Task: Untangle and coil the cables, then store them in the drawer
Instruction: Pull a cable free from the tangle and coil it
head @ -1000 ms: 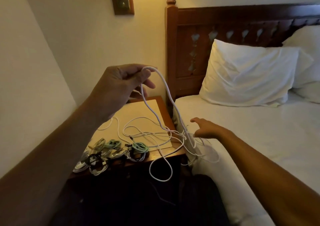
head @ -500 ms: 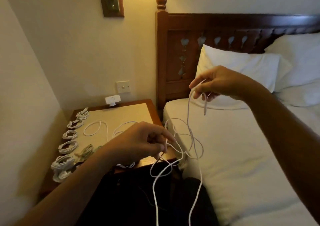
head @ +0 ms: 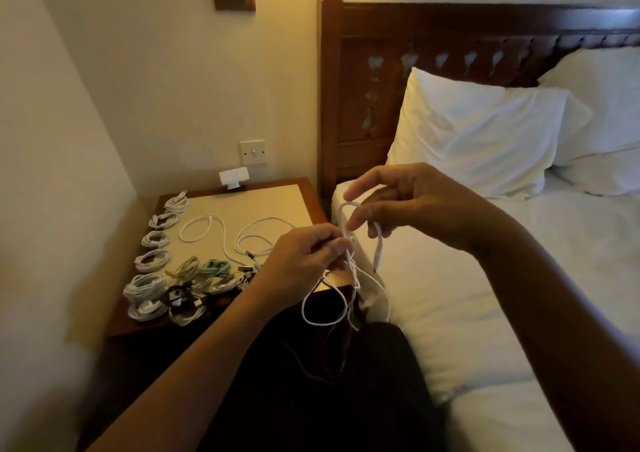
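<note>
Right hand has dropped beside left hand, both apparently pinching the white cable.

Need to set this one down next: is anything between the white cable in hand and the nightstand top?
Nothing stands between. The left hand and right hand hold the white cable beside the nightstand's right edge. On top, loose cable loops cover the middle; coiled cables line left and front.

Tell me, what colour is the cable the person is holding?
White. The head view shows the cable best, pinched by the left hand and right hand.
</note>
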Demonstrator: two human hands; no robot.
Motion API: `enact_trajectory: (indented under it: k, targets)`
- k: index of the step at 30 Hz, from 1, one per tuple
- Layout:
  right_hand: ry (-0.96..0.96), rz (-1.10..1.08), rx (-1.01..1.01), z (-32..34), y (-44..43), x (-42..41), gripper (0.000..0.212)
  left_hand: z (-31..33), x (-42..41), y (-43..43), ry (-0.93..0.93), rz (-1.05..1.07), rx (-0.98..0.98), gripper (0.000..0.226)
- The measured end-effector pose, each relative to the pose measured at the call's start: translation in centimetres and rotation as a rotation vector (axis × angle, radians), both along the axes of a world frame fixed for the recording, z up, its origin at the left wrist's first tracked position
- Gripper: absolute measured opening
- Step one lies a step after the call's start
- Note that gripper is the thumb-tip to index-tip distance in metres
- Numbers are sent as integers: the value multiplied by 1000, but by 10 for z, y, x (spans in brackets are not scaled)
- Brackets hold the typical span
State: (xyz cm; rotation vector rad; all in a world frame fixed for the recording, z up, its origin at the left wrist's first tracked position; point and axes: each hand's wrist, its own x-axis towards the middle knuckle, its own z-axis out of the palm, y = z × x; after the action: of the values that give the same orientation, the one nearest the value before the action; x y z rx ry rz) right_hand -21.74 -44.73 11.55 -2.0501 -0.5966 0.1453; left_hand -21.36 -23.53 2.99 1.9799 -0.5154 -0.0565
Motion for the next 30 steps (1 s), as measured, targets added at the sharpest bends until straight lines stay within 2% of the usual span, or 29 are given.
enact_trajectory:
  k: [3, 6, 10, 11, 13, 14, 16, 19, 22, 25, 26, 28, 30]
  targets:
    - [10, -31, 75, -16, 0, 6, 21, 14, -4, 21, 28, 151, -135, 25]
    - [122, -58, 130, -42, 7, 19, 26, 34, -10, 37, 31, 205, -319, 23]
    - [126, 111, 1, -79, 45, 18, 53, 54, -17, 47, 3, 163, -470, 20]
    - [101, 161, -47, -85, 57, 15, 47, 59, -18, 50, 1, 157, -511, 20]
    - [38, 191, -131, -93, 71, 16, 20, 71, -16, 64, -38, 224, -571, 19]
    - [-2, 168, -167, -98, 70, 22, 16, 77, -14, 74, -62, 283, -590, 18]
    - [-50, 41, -247, -107, 51, 41, 22, 83, -10, 99, -93, 402, -614, 14]
    - [-19, -180, -437, -115, 4, 70, 23, 83, -3, 134, -119, 578, -599, 12]
    - [105, -348, -713, -120, -48, 83, 21, 81, 3, 161, -165, 700, -554, 16]
    - [320, -319, -945, -127, -88, 74, 16, 88, 3, 183, -242, 819, -554, 21]
    - [370, -246, -936, -126, -92, 67, 14, 91, 0, 185, -250, 817, -532, 19]
    - [366, -112, -779, -111, -84, 51, 10, 99, -8, 175, -218, 718, -399, 14]
    - [262, -13, -710, -79, -57, 36, 29, 111, -20, 150, -146, 529, -303, 10]
